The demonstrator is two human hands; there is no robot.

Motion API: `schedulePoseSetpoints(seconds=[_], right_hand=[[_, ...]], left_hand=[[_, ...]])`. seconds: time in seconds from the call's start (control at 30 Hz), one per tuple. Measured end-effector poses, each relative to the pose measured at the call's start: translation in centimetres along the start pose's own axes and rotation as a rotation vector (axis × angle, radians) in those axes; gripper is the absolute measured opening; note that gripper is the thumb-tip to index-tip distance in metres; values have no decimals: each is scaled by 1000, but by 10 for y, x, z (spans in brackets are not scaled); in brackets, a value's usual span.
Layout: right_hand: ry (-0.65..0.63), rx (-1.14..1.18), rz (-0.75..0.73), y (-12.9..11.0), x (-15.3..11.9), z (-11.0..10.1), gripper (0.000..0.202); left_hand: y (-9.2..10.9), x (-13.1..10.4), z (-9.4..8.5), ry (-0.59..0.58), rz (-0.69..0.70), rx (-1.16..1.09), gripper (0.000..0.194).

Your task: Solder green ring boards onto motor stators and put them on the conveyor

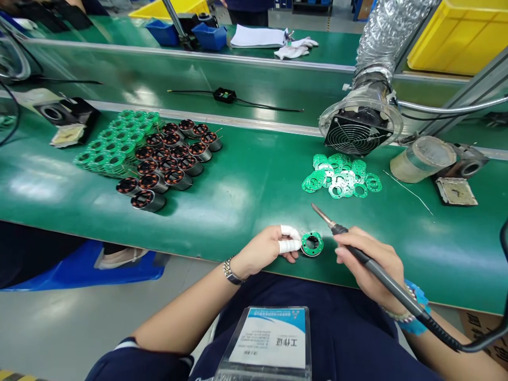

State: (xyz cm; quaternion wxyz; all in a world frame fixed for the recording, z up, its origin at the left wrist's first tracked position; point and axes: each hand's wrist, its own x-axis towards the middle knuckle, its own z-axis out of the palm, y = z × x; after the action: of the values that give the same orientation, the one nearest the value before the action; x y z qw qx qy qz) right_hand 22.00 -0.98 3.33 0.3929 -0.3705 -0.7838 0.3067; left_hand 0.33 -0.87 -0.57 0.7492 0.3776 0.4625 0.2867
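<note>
My left hand (278, 244), with white covers on two fingers, pinches the left edge of a round part topped by a green ring board (312, 244) near the bench's front edge. In my right hand (373, 264) is a soldering iron (357, 254), its tip pointing up and left, above and apart from the board. Loose green ring boards (343, 177) lie in a pile beyond the iron. Copper-wound motor stators (170, 159) stand grouped at the left, beside stacked green boards (115, 143).
A fan with a foil duct (355, 132) stands behind the loose boards. To the right are a cloudy jar (423, 159), a sponge holder (456, 191) and a thin solder wire (410, 193). A black module with cables (224, 95) lies beyond the rail.
</note>
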Motion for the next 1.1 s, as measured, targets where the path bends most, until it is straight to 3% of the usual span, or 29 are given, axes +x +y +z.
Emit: schedulePoseSetpoints(seconds=[0.1, 0.23, 0.5, 0.83, 0.9, 1.1], right_hand=[[-10, 25, -32, -1, -3, -7, 30], [-45, 48, 26, -4, -3, -13, 21], [-95, 48, 84, -1, -2, -9, 16], [-82, 52, 15, 2, -2, -12, 22], [-139, 21, -46, 7, 3, -10, 24], [-487, -18, -176, 26, 24, 2, 36]], left_hand=[[0, 1, 0, 0, -10, -6, 18], [0, 1, -1, 0, -9, 13, 18], [2, 1, 0, 11, -35, 24, 17], [1, 2, -1, 21, -38, 24, 18], [0, 2, -1, 19, -40, 16, 18], [1, 1, 0, 20, -20, 31, 19]])
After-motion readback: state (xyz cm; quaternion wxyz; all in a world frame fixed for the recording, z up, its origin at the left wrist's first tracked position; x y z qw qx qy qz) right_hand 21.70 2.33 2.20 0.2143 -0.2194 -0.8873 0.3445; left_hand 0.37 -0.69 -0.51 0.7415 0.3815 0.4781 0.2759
